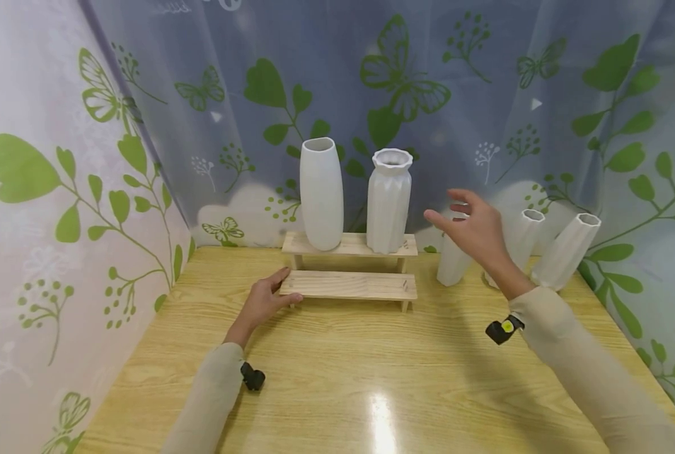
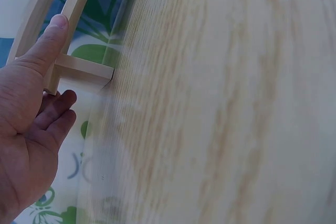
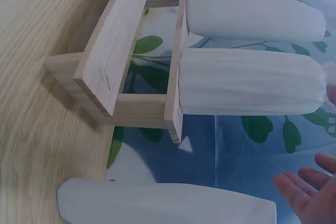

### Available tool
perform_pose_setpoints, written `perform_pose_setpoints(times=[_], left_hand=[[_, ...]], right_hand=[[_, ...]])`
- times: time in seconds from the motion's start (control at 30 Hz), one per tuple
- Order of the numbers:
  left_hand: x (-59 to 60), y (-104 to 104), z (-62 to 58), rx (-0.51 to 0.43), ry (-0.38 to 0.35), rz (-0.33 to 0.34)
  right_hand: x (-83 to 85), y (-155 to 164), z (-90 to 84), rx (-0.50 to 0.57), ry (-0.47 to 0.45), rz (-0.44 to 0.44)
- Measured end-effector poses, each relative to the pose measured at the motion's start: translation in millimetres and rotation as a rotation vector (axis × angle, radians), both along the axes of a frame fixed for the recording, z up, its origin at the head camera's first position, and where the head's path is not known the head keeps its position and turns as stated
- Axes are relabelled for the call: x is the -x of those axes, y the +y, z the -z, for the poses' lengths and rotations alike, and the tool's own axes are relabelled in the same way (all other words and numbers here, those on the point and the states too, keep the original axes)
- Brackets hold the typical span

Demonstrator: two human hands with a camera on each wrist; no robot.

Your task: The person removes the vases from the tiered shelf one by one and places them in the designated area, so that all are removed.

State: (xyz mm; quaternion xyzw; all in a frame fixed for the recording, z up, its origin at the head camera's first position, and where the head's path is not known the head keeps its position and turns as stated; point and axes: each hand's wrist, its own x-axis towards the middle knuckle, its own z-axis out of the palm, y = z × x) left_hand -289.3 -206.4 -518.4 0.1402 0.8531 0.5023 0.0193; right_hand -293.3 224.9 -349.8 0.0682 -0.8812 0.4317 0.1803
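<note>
A two-step wooden stand (image 1: 351, 285) stands at the back of the table. My left hand (image 1: 262, 301) holds the left end of its lower step, the thumb (image 2: 52, 38) lying along the board. On the upper step are a tall smooth white vase (image 1: 321, 195) and, to its right, a pleated white vase (image 1: 389, 205) with a scalloped rim. My right hand (image 1: 479, 228) is raised right of the pleated vase, apart from it, fingers spread and holding nothing. Behind that hand, a white vase (image 1: 452, 263) on the table is partly hidden.
Two more white vases, one faceted (image 1: 566, 252) and one partly behind my right wrist (image 1: 525, 236), stand at the table's right back. A patterned curtain (image 1: 337, 75) hangs close behind the stand and along both sides. The wood-grain table (image 1: 337, 366) extends in front.
</note>
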Motion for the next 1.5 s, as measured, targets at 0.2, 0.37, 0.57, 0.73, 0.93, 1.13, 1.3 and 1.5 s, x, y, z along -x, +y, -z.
perform_pose_setpoints(times=[0.2, 0.37, 0.57, 0.73, 0.93, 1.13, 1.3, 1.5], left_hand=[[0.8, 0, -0.9, -0.006, -0.005, 0.001], [1.8, 0, -0.4, -0.016, -0.003, 0.014], [3.1, -2, 0.8, -0.011, 0.013, 0.018], [3.5, -2, 0.6, -0.002, 0.014, 0.010], [2.9, -2, 0.5, 0.003, 0.012, 0.010], [1.1, -2, 2.5, 0.009, 0.007, 0.009], [0.0, -1, 2.7, 0.011, 0.003, 0.001], [-0.3, -1, 1.8, 0.015, 0.004, -0.008]], right_hand=[[16.6, -4, -5.2, -0.060, -0.016, -0.030], [29.8, -9, -7.6, -0.113, -0.037, -0.063], [44.4, -19, -11.6, -0.189, -0.060, -0.104], [51.6, -30, -15.0, -0.184, -0.083, -0.147], [57.7, -43, -13.9, -0.088, -0.109, -0.202], [61.0, -52, -9.0, -0.019, -0.130, -0.236], [62.8, -57, -2.7, -0.001, -0.127, -0.237], [63.0, -62, 2.3, 0.020, -0.117, -0.226]])
